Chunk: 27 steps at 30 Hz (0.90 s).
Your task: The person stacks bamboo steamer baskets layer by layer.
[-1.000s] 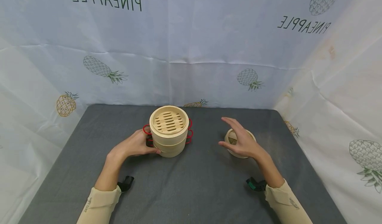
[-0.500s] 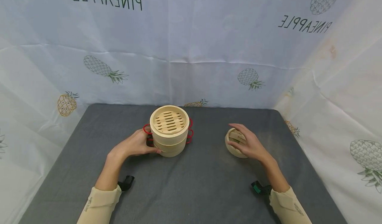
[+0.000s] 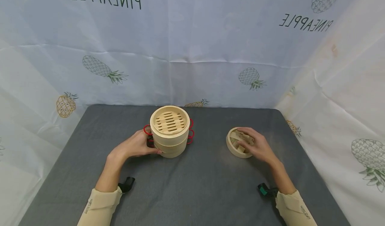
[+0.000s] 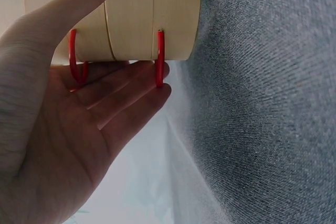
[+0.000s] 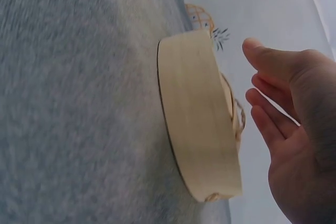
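Observation:
A stacked bamboo steamer (image 3: 170, 142) with a slatted top tier and red handles (image 3: 191, 132) stands left of centre on the dark table. My left hand (image 3: 132, 145) holds its left side, the thumb on the front wall and the fingers reaching behind. In the left wrist view those fingers lie by the red side handles (image 4: 160, 59). On the right lies a small round bamboo lid (image 3: 233, 148) with a woven top and a loop. Over its right part hovers my right hand (image 3: 255, 145), fingers loosely bent and holding nothing; the right wrist view shows a gap between fingertips and lid (image 5: 197, 114).
Dark grey cloth covers the table (image 3: 192, 192). A white pineapple-print curtain (image 3: 192, 32) hangs behind it and along both sides. Black straps with small devices sit on both wrists.
My right hand has drawn back to the right and lowered slightly over the lid, uncovering more of its woven top. The left hand and the steamer stay in place.

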Available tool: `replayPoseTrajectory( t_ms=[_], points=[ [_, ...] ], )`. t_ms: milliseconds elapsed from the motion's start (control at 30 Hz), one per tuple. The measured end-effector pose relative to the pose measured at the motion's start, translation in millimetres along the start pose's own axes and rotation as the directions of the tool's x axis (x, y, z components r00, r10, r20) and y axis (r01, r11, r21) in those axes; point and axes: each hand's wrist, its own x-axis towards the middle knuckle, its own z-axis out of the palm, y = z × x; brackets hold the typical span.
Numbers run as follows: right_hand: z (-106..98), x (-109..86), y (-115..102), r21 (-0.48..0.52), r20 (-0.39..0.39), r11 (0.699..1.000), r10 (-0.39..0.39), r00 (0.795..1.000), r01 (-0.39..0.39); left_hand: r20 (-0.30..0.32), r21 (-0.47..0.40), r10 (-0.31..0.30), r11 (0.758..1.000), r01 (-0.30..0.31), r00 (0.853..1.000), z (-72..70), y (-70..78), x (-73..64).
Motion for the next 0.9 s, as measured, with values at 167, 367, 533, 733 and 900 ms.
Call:
replayPoseTrajectory(
  t_ms=[167, 367, 533, 733, 900],
  points=[
    [-1.2, -3.6, 6.6, -0.004, -0.02, 1.0, 0.019, 1.0, -0.019, 0.008, -0.001, -0.009, 1.0, 0.009, 1.0, -0.6, 0.7, 0.0],
    [-0.5, -8.3, 12.9, -0.028, -0.048, 0.999, 0.037, 0.998, -0.038, 0.013, -0.01, -0.016, 1.0, 0.016, 1.0, -0.8, 1.3, 0.2],
    [0.8, -11.7, 19.5, -0.014, -0.106, 1.0, 0.026, 0.994, -0.028, 0.011, -0.011, -0.013, 1.0, 0.013, 1.0, -0.3, 0.6, 0.5],
    [-0.2, -14.2, 23.5, -0.006, -0.136, 0.999, 0.043, 0.99, -0.044, 0.006, -0.004, -0.012, 1.0, 0.012, 1.0, -0.2, 1.4, 0.5],
    [1.1, -14.1, 24.1, -0.008, -0.15, 0.998, 0.056, 0.987, -0.058, 0.009, -0.004, -0.014, 1.0, 0.014, 1.0, 1.8, 1.5, -1.1]
  ],
)
